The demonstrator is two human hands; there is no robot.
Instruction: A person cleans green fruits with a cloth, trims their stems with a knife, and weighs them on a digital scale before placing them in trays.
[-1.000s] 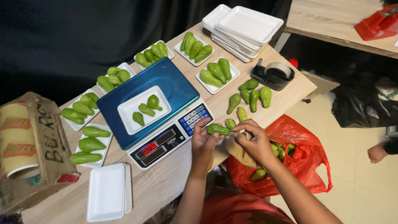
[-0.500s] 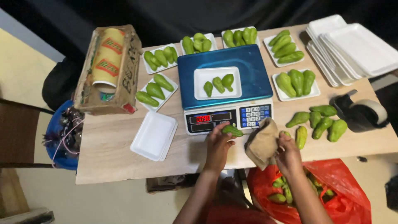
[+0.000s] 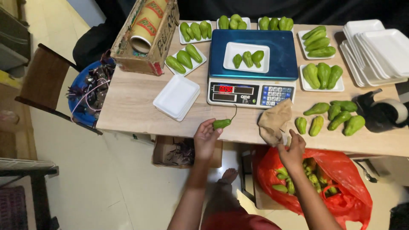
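My left hand (image 3: 206,138) holds a small green pepper-like vegetable (image 3: 222,123) with a thin curved stem, at the table's front edge just below the scale. My right hand (image 3: 292,148) grips the lower corner of a crumpled brown cloth (image 3: 275,120) that lies on the wooden table (image 3: 136,106). The blue-topped digital scale (image 3: 253,68) carries a white foam tray (image 3: 246,56) with three green vegetables. Several loose green vegetables (image 3: 330,117) lie on the table to the right of the cloth.
White trays filled with green vegetables ring the scale. Empty foam trays are stacked at the left front (image 3: 177,97) and far right (image 3: 377,47). A cardboard box with a film roll (image 3: 147,32) sits far left. A tape dispenser (image 3: 383,113) stands right. A red bag of vegetables (image 3: 315,183) hangs below.
The view has swung and straightened over the table. My left hand has drawn the small green vegetable back toward the table edge. My right hand has slid down to the cloth's lower corner.
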